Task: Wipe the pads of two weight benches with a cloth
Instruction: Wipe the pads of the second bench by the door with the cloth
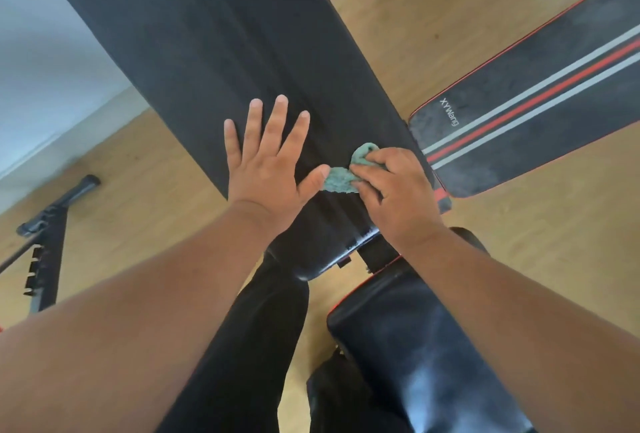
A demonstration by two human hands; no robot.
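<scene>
Light wood floor (398, 34) under soft daylight, meeting a pale wall (41, 69) with white baseboard (69, 134) at left, black metal frame (45, 256) lying near it.

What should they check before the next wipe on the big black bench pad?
1. Cloth in hand: ok. The right hand grips the green cloth, bunched up.
2. Cloth on the pad: ok. It lies on the black pad near its lower end.
3. Pad steadied: ok. The left hand rests flat on it, fingers spread.
4. Path up the pad free: ok. Nothing lies on the pad beyond the hands.
5. Cloth clean enough: cannot tell, it is too crumpled to judge.
6. Striped pad wiped: not ok. It looks dusty and grey in patches.
</scene>
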